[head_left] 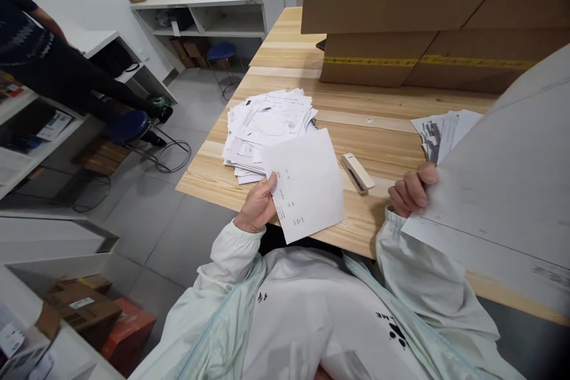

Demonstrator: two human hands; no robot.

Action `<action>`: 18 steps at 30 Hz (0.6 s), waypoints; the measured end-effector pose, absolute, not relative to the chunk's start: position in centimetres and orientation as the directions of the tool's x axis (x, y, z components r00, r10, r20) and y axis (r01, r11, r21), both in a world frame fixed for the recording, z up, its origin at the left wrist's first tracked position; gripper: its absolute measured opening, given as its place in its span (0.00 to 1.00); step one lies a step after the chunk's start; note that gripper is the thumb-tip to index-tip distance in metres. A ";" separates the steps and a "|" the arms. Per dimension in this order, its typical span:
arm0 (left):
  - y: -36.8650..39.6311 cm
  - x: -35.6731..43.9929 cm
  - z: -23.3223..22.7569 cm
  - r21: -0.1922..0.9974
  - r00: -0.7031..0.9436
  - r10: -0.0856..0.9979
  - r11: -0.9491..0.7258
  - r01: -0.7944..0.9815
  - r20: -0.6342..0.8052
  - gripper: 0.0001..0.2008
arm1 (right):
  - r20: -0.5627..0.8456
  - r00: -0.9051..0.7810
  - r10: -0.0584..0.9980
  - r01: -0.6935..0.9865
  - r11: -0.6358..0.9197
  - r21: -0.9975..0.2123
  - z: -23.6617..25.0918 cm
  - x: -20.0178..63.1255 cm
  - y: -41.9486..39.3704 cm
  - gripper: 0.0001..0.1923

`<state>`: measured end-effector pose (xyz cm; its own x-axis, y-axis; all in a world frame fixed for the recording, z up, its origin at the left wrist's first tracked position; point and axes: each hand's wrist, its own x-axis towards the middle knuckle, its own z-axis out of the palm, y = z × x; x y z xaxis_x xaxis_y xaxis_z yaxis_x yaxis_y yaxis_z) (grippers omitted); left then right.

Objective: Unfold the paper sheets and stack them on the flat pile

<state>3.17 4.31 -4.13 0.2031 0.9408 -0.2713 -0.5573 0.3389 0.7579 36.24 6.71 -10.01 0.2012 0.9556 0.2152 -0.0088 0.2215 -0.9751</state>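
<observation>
The left hand is closed on a sheet, thumb on top along the sheet's left edge and fingers underneath; the sheet is tilted, with its far end over the table and its near corner past the table edge, above the person's lap. It shows a few short lines of print near the thumb; the print is too small to read. The right hand is closed on a large sheet, fingers curled over its left edge; this sheet is raised close to the camera and extends away from the hand to the right, covering that part of the table. The two hands are well apart, each clamped on its own paper. Between the hands, on the table, lies a stapler, touching neither hand. Just beyond the left hand rests a loose pile of printed papers, its near edge partly hidden under the held sheet. Just beyond the right hand lies a smaller stack, partly hidden behind the large sheet. Farther out, past both stacks, stand big boxes on the table. Well to the left of the left hand, on the floor, is a blue stool, with another person beside it.
</observation>
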 end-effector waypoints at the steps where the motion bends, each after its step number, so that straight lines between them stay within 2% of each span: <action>1: 4.4 3.1 -4.1 0.761 0.198 0.942 0.335 -0.555 -0.270 0.18 | 0.157 0.236 0.959 -0.067 0.177 -0.982 -10.2 36.4 6.9 0.30; 4: 4.5 3.0 -4.1 0.754 0.199 0.943 0.333 -0.566 -0.268 0.18 | 0.022 0.264 0.964 -0.136 0.060 -0.989 -10.5 36.6 7.1 0.32; 9: 4.5 3.1 -4.0 0.738 0.206 0.939 0.344 -0.581 -0.276 0.18 | 0.002 0.263 0.965 -0.106 0.031 -0.994 -10.8 36.8 6.7 0.35; 14: 4.5 3.0 -3.8 0.746 0.188 0.940 0.342 -0.571 -0.286 0.18 | 0.082 0.199 0.977 -0.043 0.092 -0.995 -11.2 37.2 6.8 0.31; 16: 4.6 3.0 -3.8 0.750 0.183 0.942 0.336 -0.570 -0.282 0.18 | 0.155 0.159 0.975 0.000 0.157 -0.988 -10.9 37.2 7.0 0.31; 18: 4.7 2.9 -3.9 0.757 0.178 0.944 0.330 -0.564 -0.279 0.19 | 0.274 0.099 0.957 0.143 0.259 -0.955 -10.3 36.5 6.9 0.32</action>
